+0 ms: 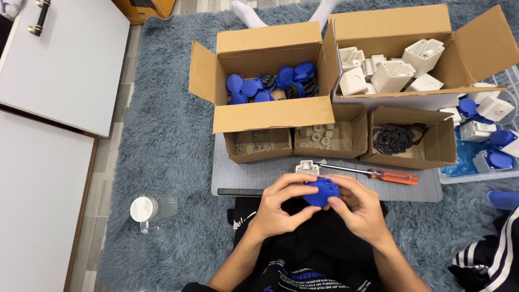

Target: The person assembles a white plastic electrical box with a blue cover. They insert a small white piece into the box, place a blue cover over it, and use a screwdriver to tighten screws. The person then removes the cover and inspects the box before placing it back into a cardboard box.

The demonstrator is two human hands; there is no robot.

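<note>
Both my hands hold one blue plastic socket cover above my lap. My left hand wraps its left side, fingers curled over the top. My right hand grips its right side with thumb and fingertips. Just beyond the part, a small white housing rests on the grey board. An orange-handled screwdriver lies to the right of it.
Open cardboard boxes stand behind: blue covers, white housings, screws, white rings, black gaskets. A clear tray of assembled blue-and-white sockets sits far right. A capped jar lies on the rug at left.
</note>
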